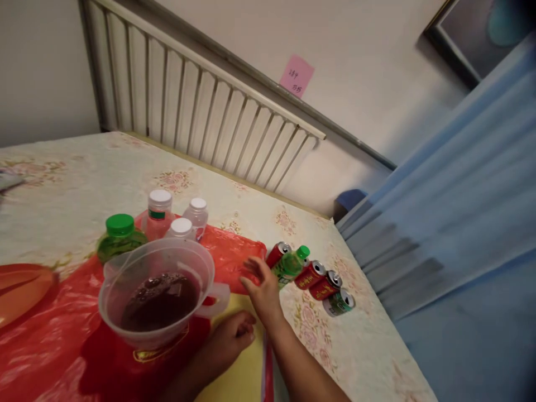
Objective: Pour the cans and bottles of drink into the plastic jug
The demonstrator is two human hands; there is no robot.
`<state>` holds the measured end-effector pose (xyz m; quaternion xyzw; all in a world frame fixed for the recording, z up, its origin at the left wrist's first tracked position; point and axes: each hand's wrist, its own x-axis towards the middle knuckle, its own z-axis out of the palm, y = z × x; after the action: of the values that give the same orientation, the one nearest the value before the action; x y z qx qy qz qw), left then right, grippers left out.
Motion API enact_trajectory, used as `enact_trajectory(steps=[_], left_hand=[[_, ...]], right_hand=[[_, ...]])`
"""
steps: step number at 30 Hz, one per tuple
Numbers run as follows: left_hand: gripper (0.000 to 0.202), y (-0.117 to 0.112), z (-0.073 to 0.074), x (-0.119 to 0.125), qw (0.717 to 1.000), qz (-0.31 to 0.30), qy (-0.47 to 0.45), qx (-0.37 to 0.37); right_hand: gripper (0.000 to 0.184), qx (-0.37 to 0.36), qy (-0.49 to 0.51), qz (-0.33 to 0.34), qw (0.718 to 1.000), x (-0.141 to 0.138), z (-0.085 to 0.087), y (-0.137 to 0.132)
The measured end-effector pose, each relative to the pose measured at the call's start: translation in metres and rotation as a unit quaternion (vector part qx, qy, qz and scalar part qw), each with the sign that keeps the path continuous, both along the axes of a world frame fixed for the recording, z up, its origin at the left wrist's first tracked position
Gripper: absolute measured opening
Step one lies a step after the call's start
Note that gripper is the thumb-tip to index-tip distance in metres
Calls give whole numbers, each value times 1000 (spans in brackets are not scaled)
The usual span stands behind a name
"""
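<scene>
My right hand (263, 287) is raised with its fingers spread and holds nothing. Just beyond it stands a small green plastic bottle (288, 268) with a green cap; I see no grip on it. My left hand (232, 338) is lower, over the yellow sheet (238, 368), its fingers curled in and nothing visible in them. Beside it is a clear plastic measuring jug (113, 312) holding dark brown liquid (163, 301), its handle (221, 298) turned toward my hands.
Behind the jug stand a green-capped jar (120, 237) and several white-lidded clear jars (159, 218). A row of drink cans (312, 274) is at right. An orange dish (23, 287) lies left, near red plastic sheeting (42, 346). A flowered cloth (104, 162) covers the table.
</scene>
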<state>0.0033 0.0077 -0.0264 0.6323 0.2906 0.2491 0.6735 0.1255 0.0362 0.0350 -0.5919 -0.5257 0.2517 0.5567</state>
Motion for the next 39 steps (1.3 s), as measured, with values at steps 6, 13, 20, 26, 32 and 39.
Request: enact_trajectory(steps=[6,13,20,26,32,39], left_hand=[[32,-3,4,-2,1000,-6,9,-7],[33,-1,5,-5,1000,-14,0,3],[34,-3,6,-5,999,-31,-19,8],[39,0,14,3,993,55,-101,13],[52,-2,20,1,977,135,-117,118],[45,-8,29,-7,953,95,-107,266]], right_hand=[[44,2,-47,-344,938,52,-25,-76],[63,-27,-105,-371,922,65,-26,-27],[45,-28,-91,-383,919,51,-13,-14],[42,-37,-169,-276,946,57,2,-55],[53,-74,-257,-77,960,67,26,-110],[49,-132,-348,8,928,64,40,-135]])
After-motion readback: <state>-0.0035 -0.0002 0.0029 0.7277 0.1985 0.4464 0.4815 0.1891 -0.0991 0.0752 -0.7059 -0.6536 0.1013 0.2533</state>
